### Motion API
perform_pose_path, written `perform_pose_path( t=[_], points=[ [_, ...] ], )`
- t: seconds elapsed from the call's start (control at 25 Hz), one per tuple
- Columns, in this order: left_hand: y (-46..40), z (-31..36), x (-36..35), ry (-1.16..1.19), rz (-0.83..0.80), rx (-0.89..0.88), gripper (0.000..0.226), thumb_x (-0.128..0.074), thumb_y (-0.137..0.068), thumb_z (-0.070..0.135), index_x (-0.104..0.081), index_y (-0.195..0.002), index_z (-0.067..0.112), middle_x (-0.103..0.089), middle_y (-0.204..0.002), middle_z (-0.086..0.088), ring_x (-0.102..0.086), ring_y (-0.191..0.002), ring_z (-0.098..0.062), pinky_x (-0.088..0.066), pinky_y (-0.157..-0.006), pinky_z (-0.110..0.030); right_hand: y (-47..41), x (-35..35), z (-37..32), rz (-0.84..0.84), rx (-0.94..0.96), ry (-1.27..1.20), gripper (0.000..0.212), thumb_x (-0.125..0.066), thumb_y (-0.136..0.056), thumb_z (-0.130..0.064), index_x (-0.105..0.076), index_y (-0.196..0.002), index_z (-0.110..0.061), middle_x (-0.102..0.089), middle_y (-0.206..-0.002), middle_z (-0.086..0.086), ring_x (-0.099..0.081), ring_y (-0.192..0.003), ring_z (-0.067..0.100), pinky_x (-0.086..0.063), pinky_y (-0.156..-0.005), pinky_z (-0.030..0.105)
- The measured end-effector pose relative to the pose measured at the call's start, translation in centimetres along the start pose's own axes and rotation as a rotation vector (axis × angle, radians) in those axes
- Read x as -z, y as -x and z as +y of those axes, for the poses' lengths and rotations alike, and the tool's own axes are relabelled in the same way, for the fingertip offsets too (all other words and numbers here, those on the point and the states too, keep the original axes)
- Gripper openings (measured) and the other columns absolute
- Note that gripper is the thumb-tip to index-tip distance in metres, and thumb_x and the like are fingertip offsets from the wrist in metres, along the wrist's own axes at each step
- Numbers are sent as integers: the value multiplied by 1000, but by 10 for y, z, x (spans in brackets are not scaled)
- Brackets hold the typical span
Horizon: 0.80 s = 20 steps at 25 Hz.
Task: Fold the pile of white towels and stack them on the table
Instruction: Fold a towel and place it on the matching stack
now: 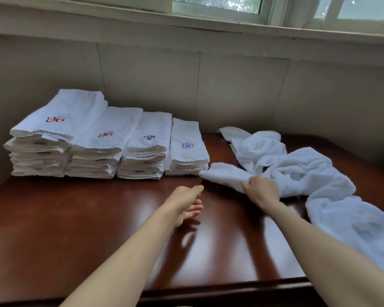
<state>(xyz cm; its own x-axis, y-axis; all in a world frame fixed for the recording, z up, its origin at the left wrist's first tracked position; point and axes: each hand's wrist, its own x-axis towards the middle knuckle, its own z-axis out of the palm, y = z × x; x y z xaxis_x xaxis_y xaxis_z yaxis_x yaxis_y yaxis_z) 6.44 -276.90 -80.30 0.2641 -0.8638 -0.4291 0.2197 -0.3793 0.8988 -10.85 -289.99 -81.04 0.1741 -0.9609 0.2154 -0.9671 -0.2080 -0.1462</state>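
White folded towels already fill four stacks at the far left of the wooden table. We judge most work done: our right hand grips a crumpled towel from the right-hand pile, left hand relaxed, empty.

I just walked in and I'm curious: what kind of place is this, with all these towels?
Probably a hotel or guesthouse linen room. Four stacks of folded towels with embroidered logos line a polished wooden table under a window, beside an unfolded pile.
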Motion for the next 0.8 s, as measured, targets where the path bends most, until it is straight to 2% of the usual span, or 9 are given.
perform_pose_path(
  t=[0.08, 0.16, 0.2, 0.28, 0.36, 0.44, 0.52, 0.68, 0.8],
  points=[
    [15, -3, 8, 154, -103, 65, 49, -54, -89, 53, -53, -102, 6, -57, -105, -20, -62, -95, -30, -54, -76, -36, 36, 19, -26, 108, 95, -407, 35, -39, -86, -29, -57, -60, -15, -57, -65, 7, -55, -74, 29, -37, -65, 35],
    [29, -10, 24, 295, -180, 53, 62, -51, -85, 61, -58, -107, 3, -61, -105, -22, -63, -94, -32, -54, -80, -43, 78, 30, -65, -28, 417, -568, 35, -34, -74, -42, -35, -48, -18, -37, -52, -1, -41, -60, 16, -27, -58, 34],
    [31, -15, 36, 328, -141, 4, 57, -54, -85, 54, -61, -108, 2, -64, -99, -20, -65, -87, -29, -55, -77, -41, 95, 29, -84, -153, 571, -575, 36, -31, -70, -48, -35, -50, -19, -37, -54, 0, -39, -60, 13, -28, -58, 34],
    [33, -27, 64, 292, 160, -106, 38, -59, -90, 25, -59, -115, -3, -65, -92, -18, -65, -80, -26, -56, -70, -36, 113, 15, -116, -382, 782, -544, 33, -40, -79, -45, -59, -67, -21, -51, -68, -1, -46, -68, 14, -36, -66, 31],
    [31, -38, 101, 287, 453, -166, 33, -52, -93, 8, -51, -124, -4, -63, -99, -17, -63, -87, -26, -52, -72, -33, 115, 4, -142, -538, 858, -508, 33, -56, -89, -36, -65, -115, -17, -63, -96, -1, -55, -91, 15, -38, -80, 25],
    [37, -39, 138, 342, 545, -250, 32, -49, -95, 5, -48, -126, 1, -59, -113, -18, -60, -100, -27, -49, -76, -33, 108, -5, -160, -393, 904, -322, 54, -62, -86, -43, -50, -135, -23, -59, -125, -3, -51, -116, 15, -34, -95, 28],
    [40, -33, 182, 372, 650, -263, 35, -50, -96, 8, -46, -130, 2, -56, -125, -17, -58, -111, -29, -48, -77, -32, 95, -15, -167, -174, 941, -97, 58, -61, -82, -49, -46, -134, -29, -54, -130, -4, -46, -122, 18, -28, -102, 36],
    [47, -20, 264, 515, 864, -201, 44, -49, -97, 9, -37, -139, -2, -46, -140, -18, -50, -125, -31, -46, -79, -30, 64, -25, -162, 83, 799, 26, 48, -70, -69, -57, -58, -101, -22, -61, -97, 0, -59, -98, 26, -36, -85, 41],
    [59, -25, 300, 523, 1057, -276, 44, -50, -94, 7, -38, -137, 3, -49, -133, -16, -50, -124, -28, -44, -86, -29, 68, -37, -165, 284, 940, -95, 44, -85, -52, -41, -59, -79, -17, -55, -66, 0, -60, -63, 28, -35, -59, 33]
  ],
)
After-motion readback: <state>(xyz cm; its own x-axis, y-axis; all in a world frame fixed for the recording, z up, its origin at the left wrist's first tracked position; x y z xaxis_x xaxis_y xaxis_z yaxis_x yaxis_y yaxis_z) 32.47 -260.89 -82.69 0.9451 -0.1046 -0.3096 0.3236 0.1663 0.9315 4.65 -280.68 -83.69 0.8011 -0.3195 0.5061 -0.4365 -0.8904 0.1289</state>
